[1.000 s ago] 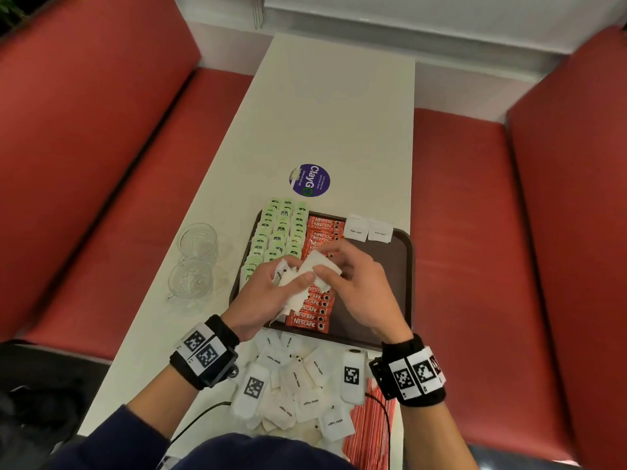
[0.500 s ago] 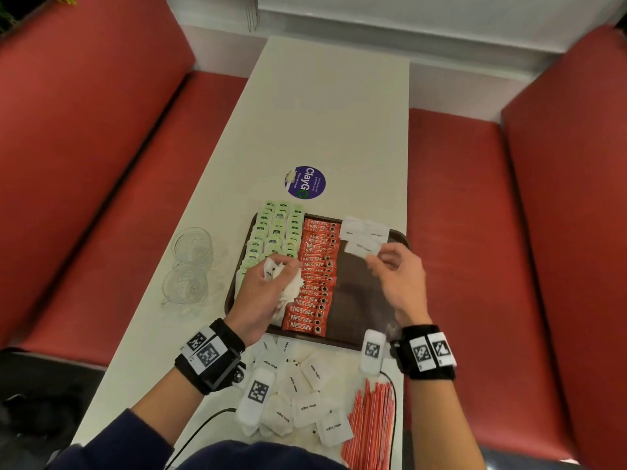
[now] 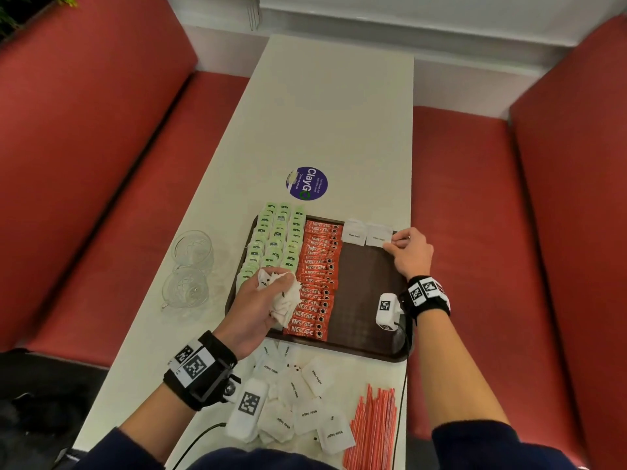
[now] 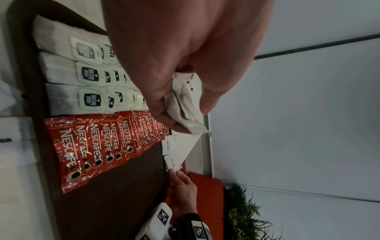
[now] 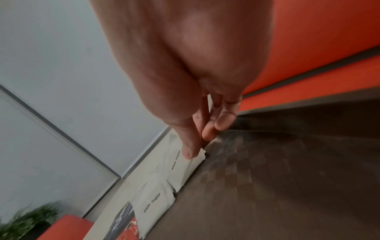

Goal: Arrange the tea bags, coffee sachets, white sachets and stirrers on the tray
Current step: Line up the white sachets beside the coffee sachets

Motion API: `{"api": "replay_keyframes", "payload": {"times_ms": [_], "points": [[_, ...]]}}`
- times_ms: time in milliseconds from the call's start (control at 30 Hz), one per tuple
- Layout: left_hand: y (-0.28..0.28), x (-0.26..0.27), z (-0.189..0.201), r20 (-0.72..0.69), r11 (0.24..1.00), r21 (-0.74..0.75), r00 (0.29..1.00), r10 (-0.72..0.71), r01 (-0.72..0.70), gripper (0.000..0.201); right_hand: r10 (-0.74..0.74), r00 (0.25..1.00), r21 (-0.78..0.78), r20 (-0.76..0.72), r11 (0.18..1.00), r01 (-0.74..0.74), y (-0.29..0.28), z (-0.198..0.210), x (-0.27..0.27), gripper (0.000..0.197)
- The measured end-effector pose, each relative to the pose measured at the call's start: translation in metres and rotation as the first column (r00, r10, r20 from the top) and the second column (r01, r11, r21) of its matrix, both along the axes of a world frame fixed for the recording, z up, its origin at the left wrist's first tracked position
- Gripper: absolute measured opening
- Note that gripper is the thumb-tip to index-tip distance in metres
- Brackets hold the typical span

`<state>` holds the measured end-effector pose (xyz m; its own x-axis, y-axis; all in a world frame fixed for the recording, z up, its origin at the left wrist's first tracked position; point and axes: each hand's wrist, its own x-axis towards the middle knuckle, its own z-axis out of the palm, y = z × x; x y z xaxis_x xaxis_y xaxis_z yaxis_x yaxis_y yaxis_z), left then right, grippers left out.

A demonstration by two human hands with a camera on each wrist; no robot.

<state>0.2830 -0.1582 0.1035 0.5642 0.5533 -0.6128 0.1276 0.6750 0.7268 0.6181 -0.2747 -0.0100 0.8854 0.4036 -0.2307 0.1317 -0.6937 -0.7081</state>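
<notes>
Fingers: right hand (image 3: 412,254) pinches a white sugar sachet (image 3: 395,241) at the tray's (image 3: 356,347) far right corner; left hand (image 3: 258,305) clutches a bunch. Tea bags (image 3: 278,239) and Nescafé sachets (image 3: 315,276) are arranged. Loose sachets (image 3: 305,401) and stirrers (image 3: 373,429) remain on the table's near edge.

The left hand (image 3: 252,308) covers most of the bunch of white sachets (image 3: 283,300) it grips, so their count can't be told. The right hand (image 3: 412,254) hides the third sachet (image 3: 390,245) (only a corner shows, approx.). Stirrers (image 3: 371,432) are cut off by the head view's bottom edge. Right wrist pic is blurred; sachet print isn't legible.
</notes>
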Motion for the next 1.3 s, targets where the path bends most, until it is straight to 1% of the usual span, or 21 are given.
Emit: {"api": "replay_keyframes", "payload": {"times_ms": [233, 300, 400, 500, 567, 600, 667, 733, 767, 833, 900, 967, 1033, 1100, 1167, 1233, 1300], "points": [[0.004, 0.0, -0.004, 0.054, 0.997, -0.082, 0.998, 0.007, -0.003, 0.037, -0.04, 0.999, -0.102, 0.018, 0.994, 0.042, 0.005, 0.002, -0.006, 0.023], [0.004, 0.001, -0.004, 0.074, 0.995, -0.096, 0.997, 0.013, -0.005, 0.039, -0.054, 0.998, -0.126, 0.021, 0.99, 0.056, 0.007, 0.003, -0.008, 0.023], [0.004, 0.002, -0.004, 0.092, 0.996, -0.084, 0.996, -0.004, 0.012, 0.039, -0.057, 0.998, -0.172, 0.034, 0.983, 0.062, 0.011, 0.007, -0.011, 0.024], [0.003, 0.002, -0.004, 0.087, 0.998, -0.054, 0.996, -0.027, 0.031, 0.039, -0.046, 0.996, -0.191, 0.072, 0.98, 0.059, 0.012, 0.015, -0.016, 0.029], [0.003, 0.002, -0.005, 0.068, 0.998, -0.012, 0.996, -0.053, 0.054, 0.041, -0.006, 0.991, -0.151, 0.136, 0.988, 0.027, 0.013, 0.025, -0.023, 0.031], [0.002, 0.002, -0.005, 0.058, 0.998, 0.015, 0.996, -0.067, 0.066, 0.042, 0.015, 0.988, -0.104, 0.154, 0.995, 0.001, 0.014, 0.034, -0.031, 0.028], [0.001, 0.001, -0.006, 0.043, 0.994, 0.068, 0.995, -0.093, 0.09, 0.042, 0.08, 0.99, 0.041, 0.113, 0.996, -0.085, 0.015, 0.056, -0.055, 0.021], [-0.001, 0.003, -0.007, 0.032, 0.986, 0.122, 0.992, -0.119, 0.114, 0.042, 0.193, 0.981, 0.138, 0.035, 0.971, -0.196, 0.012, 0.087, -0.089, 0.022], [-0.002, 0.003, -0.008, 0.026, 0.979, 0.156, 0.99, -0.136, 0.13, 0.042, 0.27, 0.963, 0.161, -0.01, 0.951, -0.265, 0.009, 0.102, -0.108, 0.026], [-0.007, 0.005, -0.009, 0.007, 0.955, 0.245, 0.985, -0.173, 0.166, 0.043, 0.431, 0.897, 0.177, -0.1, 0.894, -0.411, 0.003, 0.119, -0.141, 0.035], [-0.012, 0.007, -0.007, -0.006, 0.924, 0.329, 0.979, -0.203, 0.193, 0.047, 0.518, 0.842, 0.197, -0.152, 0.85, -0.488, -0.002, 0.121, -0.163, 0.038], [-0.016, 0.008, -0.006, -0.021, 0.9, 0.382, 0.975, -0.219, 0.21, 0.051, 0.511, 0.841, 0.219, -0.176, 0.853, -0.473, -0.007, 0.117, -0.175, 0.039], [-0.019, 0.009, -0.006, -0.033, 0.888, 0.403, 0.973, -0.227, 0.221, 0.049, 0.44, 0.869, 0.283, -0.225, 0.883, -0.374, -0.012, 0.114, -0.181, 0.036], [-0.02, 0.007, -0.007, -0.035, 0.886, 0.403, 0.971, -0.235, 0.229, 0.046, 0.386, 0.882, 0.342, -0.27, 0.895, -0.287, -0.015, 0.113, -0.184, 0.03], [-0.019, 0.004, -0.008, -0.03, 0.884, 0.406, 0.97, -0.242, 0.233, 0.04, 0.346, 0.9, 0.372, -0.265, 0.898, -0.235, -0.018, 0.114, -0.184, 0.019], [-0.018, 0.002, -0.009, -0.026, 0.873, 0.418, 0.964, -0.266, 0.252, 0.034, 0.339, 0.908, 0.419, -0.248, 0.882, -0.215, -0.022, 0.119, -0.18, 0.011], [-0.016, 0.0, -0.008, -0.035, 0.864, 0.427, 0.96, -0.279, 0.267, 0.029, 0.397, 0.898, 0.438, -0.187, 0.852, -0.286, -0.025, 0.124, -0.175, 0.007]]}}
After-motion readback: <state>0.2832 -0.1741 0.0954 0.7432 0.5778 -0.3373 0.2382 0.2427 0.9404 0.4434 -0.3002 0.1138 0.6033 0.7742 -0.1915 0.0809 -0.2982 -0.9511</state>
